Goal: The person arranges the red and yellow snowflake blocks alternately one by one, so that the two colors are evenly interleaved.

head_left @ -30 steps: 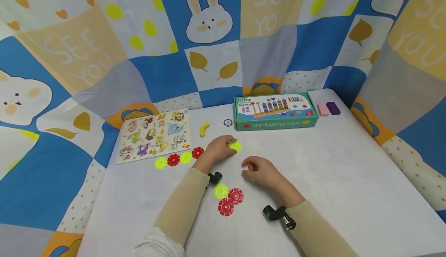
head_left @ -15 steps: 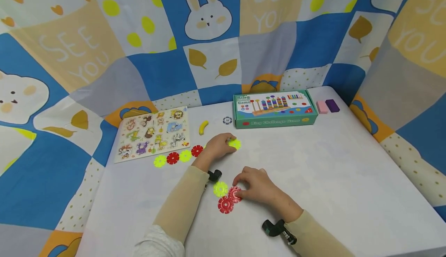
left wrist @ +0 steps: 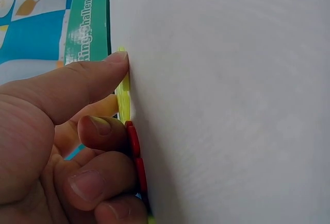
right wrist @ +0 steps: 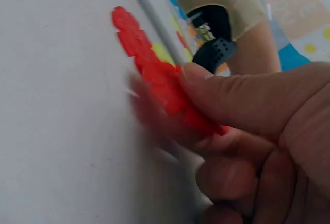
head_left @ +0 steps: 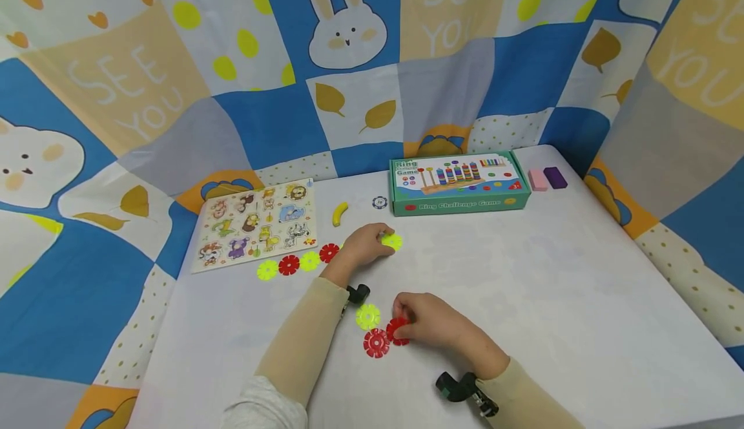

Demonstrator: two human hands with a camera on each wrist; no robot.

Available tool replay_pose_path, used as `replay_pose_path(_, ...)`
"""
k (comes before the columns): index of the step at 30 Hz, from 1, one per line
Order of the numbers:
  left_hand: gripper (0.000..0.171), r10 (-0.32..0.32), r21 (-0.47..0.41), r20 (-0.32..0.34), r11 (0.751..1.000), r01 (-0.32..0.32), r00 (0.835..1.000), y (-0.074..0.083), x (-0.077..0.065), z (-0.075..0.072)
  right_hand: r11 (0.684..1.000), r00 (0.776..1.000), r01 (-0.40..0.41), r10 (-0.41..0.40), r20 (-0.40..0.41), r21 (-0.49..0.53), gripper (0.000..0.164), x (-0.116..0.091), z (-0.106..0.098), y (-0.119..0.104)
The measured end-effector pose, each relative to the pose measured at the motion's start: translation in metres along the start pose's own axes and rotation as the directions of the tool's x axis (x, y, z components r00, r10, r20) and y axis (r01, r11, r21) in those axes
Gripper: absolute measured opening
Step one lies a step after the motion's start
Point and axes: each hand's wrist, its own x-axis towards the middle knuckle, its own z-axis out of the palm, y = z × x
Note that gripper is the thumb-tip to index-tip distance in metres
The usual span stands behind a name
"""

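Note:
My right hand pinches a red notched plastic disc between thumb and fingers. In the right wrist view, that red disc is tilted off the white tabletop. Beside it lie another red disc and a yellow-green disc. Farther forward, my left hand holds a yellow-green disc at the table surface, the thumb on its edge in the left wrist view. A row of alternating yellow-green and red discs runs leftward from it, partly hidden by this hand.
An animal picture board lies at the back left. Near it are a small yellow banana-shaped piece and a round chip. A green game box stands at the back, with pink and purple blocks to its right.
My right hand has come down and nearer to me and taken hold of a red disc, now tilted and shifted slightly right. The left hand has stayed at its yellow-green disc.

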Motion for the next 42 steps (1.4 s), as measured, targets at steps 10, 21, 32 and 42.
replay_pose_path(10, 0.045, 0.003, 0.008, -0.011, 1.000, -0.003, 1.000, -0.001, 0.001, 0.000, 0.937, 0.998, 0.022, -0.039, 0.042, 0.348, 0.027, -0.007, -0.041, -0.007)
replay_pose_path(21, 0.045, -0.006, -0.007, -0.001, 1.000, 0.006, 1.000, 0.001, -0.001, -0.002, 0.958, 0.991, -0.045, 0.079, -0.111, 0.282, 0.052, 0.005, -0.090, -0.014)
replay_pose_path(32, 0.045, -0.006, -0.013, 0.008, 1.000, 0.006, 1.000, 0.000, 0.001, 0.000, 0.975, 0.978, -0.045, 0.087, -0.189, 0.218, 0.050, 0.043, -0.116, 0.012)
replay_pose_path(42, 0.044, 0.008, 0.011, 0.005, 1.000, -0.008, 1.000, 0.000, 0.001, -0.001, 0.973, 0.957, -0.159, 0.193, -0.217, 0.166, 0.049, 0.077, -0.116, 0.043)
